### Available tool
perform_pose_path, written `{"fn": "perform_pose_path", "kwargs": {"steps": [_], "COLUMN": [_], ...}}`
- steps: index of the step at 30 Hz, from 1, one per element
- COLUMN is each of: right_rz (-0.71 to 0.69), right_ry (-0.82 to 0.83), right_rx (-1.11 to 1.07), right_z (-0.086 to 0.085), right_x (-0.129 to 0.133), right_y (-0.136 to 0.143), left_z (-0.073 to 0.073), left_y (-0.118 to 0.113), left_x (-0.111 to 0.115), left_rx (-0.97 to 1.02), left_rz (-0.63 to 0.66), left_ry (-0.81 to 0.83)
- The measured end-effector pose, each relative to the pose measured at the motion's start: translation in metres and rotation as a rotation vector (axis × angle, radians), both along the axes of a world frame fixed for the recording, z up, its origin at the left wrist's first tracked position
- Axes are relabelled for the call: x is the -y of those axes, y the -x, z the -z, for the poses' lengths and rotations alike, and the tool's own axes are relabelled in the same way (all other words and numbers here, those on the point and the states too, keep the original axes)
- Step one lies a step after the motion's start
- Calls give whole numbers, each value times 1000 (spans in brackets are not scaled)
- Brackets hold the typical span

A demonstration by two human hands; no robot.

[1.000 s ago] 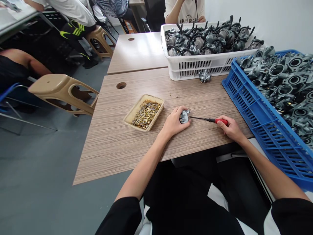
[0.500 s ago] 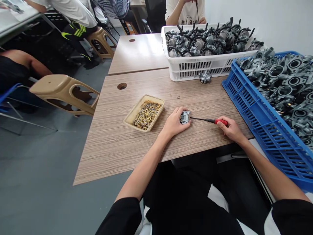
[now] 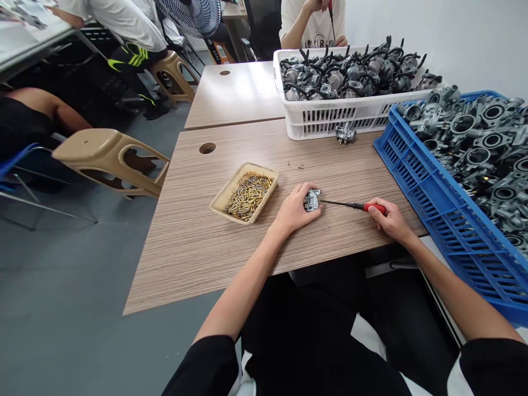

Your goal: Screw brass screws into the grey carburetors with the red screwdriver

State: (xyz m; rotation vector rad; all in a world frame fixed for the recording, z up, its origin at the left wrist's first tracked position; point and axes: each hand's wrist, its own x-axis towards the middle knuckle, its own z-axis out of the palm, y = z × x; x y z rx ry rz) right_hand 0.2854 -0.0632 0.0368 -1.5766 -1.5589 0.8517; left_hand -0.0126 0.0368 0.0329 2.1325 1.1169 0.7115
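Observation:
My left hand (image 3: pixel 296 210) is closed around a small grey metal carburetor body (image 3: pixel 312 201), pressing it against the wooden table. Its far side is partly covered by my fingers. In my right hand (image 3: pixel 391 219) lies the red handle of a screwdriver (image 3: pixel 373 208). The dark shaft points left, and its tip meets the right side of the carburetor body. Left of my left hand stands a cream plastic tub (image 3: pixel 219 204) holding many small brass pieces. Two tiny metal parts (image 3: pixel 301 166) lie on the table beyond my left hand.
At the back stands a white crate (image 3: pixel 293 118) of carburetors with black hoses. A blue crate (image 3: pixel 416 165) full of metal bodies borders my right arm. One loose carburetor (image 3: pixel 345 133) sits by the white crate. Across the table a person (image 3: pixel 313 27) holds a screwdriver.
The view has shifted slightly, moving the scene a little down. Both my hands keep their hold, with the screwdriver tip still at the carburetor body.

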Motion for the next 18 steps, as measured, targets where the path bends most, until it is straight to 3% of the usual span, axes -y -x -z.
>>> {"fn": "perform_pose_path", "kwargs": {"steps": [18], "right_rz": [3], "right_ry": [0], "right_rx": [-12], "right_z": [0], "right_x": [0], "right_y": [0], "left_z": [-1], "left_y": [0], "left_x": [1], "left_rx": [7], "left_rz": [-5], "left_ry": [-6]}}
